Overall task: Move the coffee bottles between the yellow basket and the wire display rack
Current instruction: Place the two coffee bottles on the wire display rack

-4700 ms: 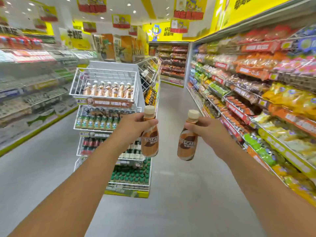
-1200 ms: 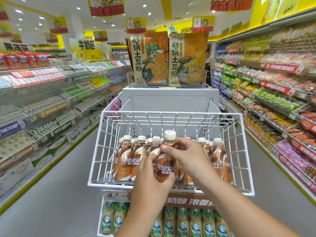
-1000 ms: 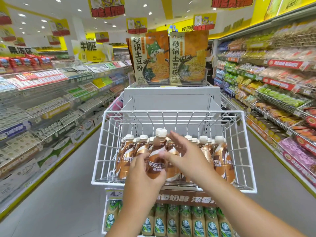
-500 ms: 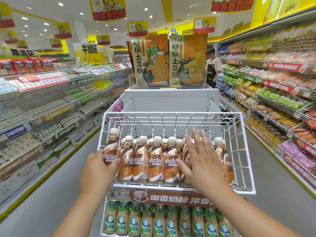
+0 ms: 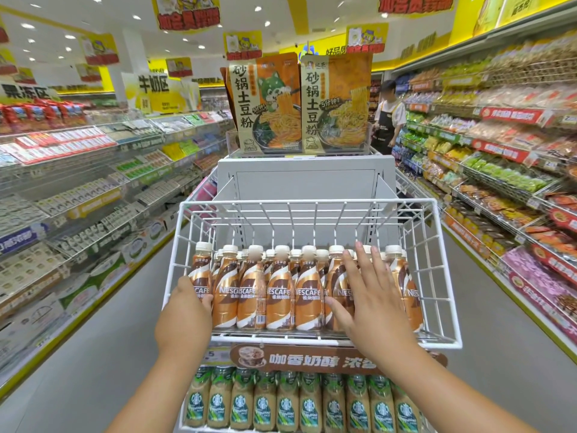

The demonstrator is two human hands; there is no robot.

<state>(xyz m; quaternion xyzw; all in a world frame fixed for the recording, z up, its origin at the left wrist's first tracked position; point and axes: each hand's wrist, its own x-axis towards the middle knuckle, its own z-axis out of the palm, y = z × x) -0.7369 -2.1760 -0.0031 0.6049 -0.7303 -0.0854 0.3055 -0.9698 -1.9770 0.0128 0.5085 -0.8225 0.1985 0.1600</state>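
The left hand (image 5: 184, 320) has its grip closed around the end coffee bottle (image 5: 201, 278) at the left of the row, fingers wrapped over the lower label while the bottle stands inside the wire display rack (image 5: 449, 307). The right hand (image 5: 370, 300) has no grip on anything: it is spread flat, fingers fanned toward twelve o'clock, its palm laid against the fronts of the bottles at the right of the row.

From the head camera, the only view, the front row of coffee bottles (image 5: 279, 292) stands upright and shoulder to shoulder along the rack's front edge, labels facing out, with more caps showing just behind. The flat right palm looks meant to brace the row so nothing tips while the left hand seats its bottle against its neighbour; that is a judgement from the pose. Whether the left bottle's base already rests on the wire floor is hard to tell, since the hand covers it.

At six o'clock from the rack a brown sign strip (image 5: 312, 359) hangs below it, and under that stands a tier of green-labelled bottles (image 5: 290, 401). At twelve o'clock two large noodle packs (image 5: 299, 101) top the stand. A person in an apron (image 5: 387, 120) stands at about one o'clock down the aisle. The yellow basket is not in view.
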